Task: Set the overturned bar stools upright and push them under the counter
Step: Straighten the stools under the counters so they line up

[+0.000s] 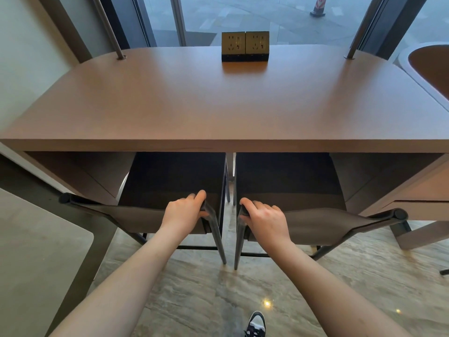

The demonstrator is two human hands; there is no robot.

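Both stools are upright and side by side at 12 o'clock from you, seats already mostly under the counter (218, 142). The left stool (136, 216) and right stool (313, 221) show only their backrests and rear legs sticking out past the counter's front edge. Each backrest's long axis runs 9-to-3, parallel to that edge, so the push goes straight toward 12.

Your left hand (185, 210) has its fingers curled over the top of the left backrest at its inner corner, thumb forward; your right hand (264, 218) is clamped on the right backrest's inner corner the same way. Both hands are about equally near, w/ each on its own stool.

Room: only a slim gap btwn the two stools at center, so keep them parallel or the inner legs may knock. Looks like space under the counter at 10 and 2, w/ panels beyond. Gripping inner corners only could swing the outer ends, I'd guess.

Socket box (245, 46) sits at the far edge; your shoe (255, 324) is at 6.
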